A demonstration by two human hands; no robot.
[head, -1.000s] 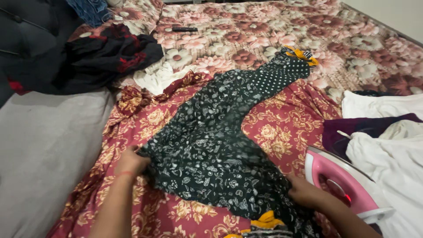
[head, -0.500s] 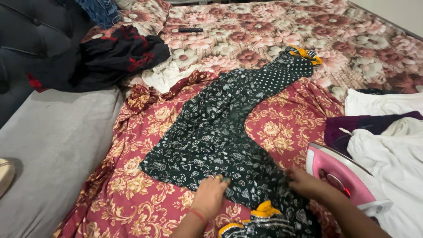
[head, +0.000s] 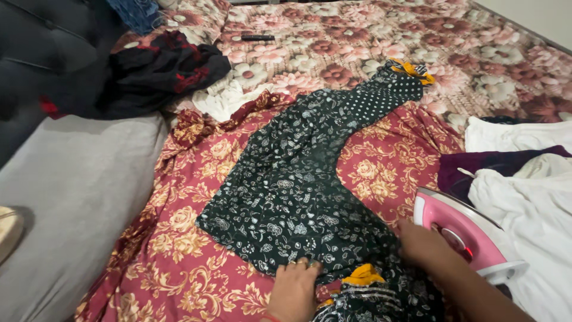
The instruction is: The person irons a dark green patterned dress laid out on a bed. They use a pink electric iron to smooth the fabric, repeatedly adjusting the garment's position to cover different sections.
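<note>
A dark green garment (head: pixel 298 185) with a white flower print lies spread on a maroon and gold floral cloth (head: pixel 179 238). Its far sleeve is dotted and ends in a yellow trim (head: pixel 411 70). My left hand (head: pixel 295 289) rests flat on the garment's near edge, fingers pressing the fabric next to a yellow-trimmed fold (head: pixel 363 275). My right hand (head: pixel 420 245) grips the garment's right edge, just left of a pink and white iron (head: pixel 462 235) standing on its heel.
White clothes (head: pixel 530 203) and a purple cloth (head: pixel 476 170) are piled at the right. A black and red garment (head: pixel 149 71) and a white cloth (head: pixel 220 98) lie at the back left. A grey mattress (head: pixel 65 203) borders the left. A dark remote (head: pixel 256 37) rests on the flowered bedsheet.
My left hand went from the garment's left corner to its near bottom edge. My right hand stayed on the right edge. The garment now lies flatter.
</note>
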